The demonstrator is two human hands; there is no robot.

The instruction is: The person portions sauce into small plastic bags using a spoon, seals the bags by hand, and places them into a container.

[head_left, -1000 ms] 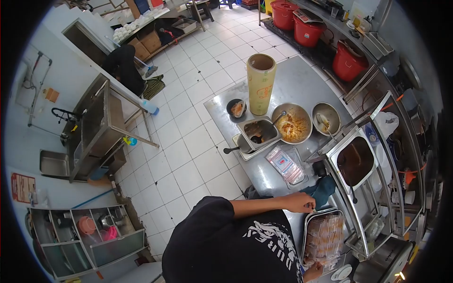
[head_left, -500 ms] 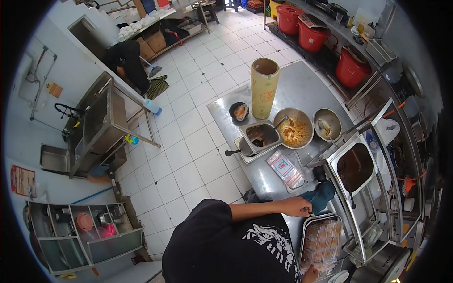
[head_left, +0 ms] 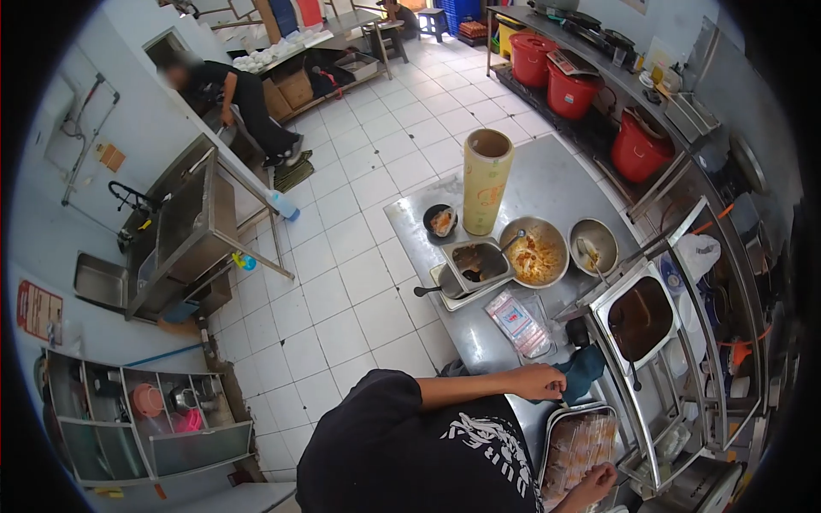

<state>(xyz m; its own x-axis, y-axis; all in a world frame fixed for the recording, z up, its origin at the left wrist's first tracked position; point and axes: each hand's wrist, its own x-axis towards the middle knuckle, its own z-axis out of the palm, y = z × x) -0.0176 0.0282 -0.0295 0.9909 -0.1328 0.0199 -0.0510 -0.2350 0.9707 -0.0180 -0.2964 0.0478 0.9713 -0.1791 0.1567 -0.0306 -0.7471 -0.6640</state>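
My left hand [head_left: 544, 382] is closed at the top edge of a metal tray [head_left: 542, 436], beside a dark teal cloth [head_left: 583, 373]. Its fingers curl downward, and what they hold, if anything, is hidden. In the tray lie clear plastic packets [head_left: 577, 445] with orange-brown contents. Over the tray's lower right part is my right hand [head_left: 596, 486], its fingers drawn together close to the packets; I cannot make out anything between them. A pack of printed plastic bags [head_left: 520, 322] lies just beyond my left hand.
On the steel table [head_left: 590, 162] stand a tall yellow roll [head_left: 488, 184], a bowl of orange food [head_left: 537, 252], a smaller bowl [head_left: 593, 246] and a metal container [head_left: 475, 263]. A steel rack [head_left: 654, 419] borders the right. A person [head_left: 248, 103] stoops by the far doorway.
My left hand has shifted slightly left and up off the tray's rim. My right hand has moved right and up over the packets. The far person has straightened somewhat.
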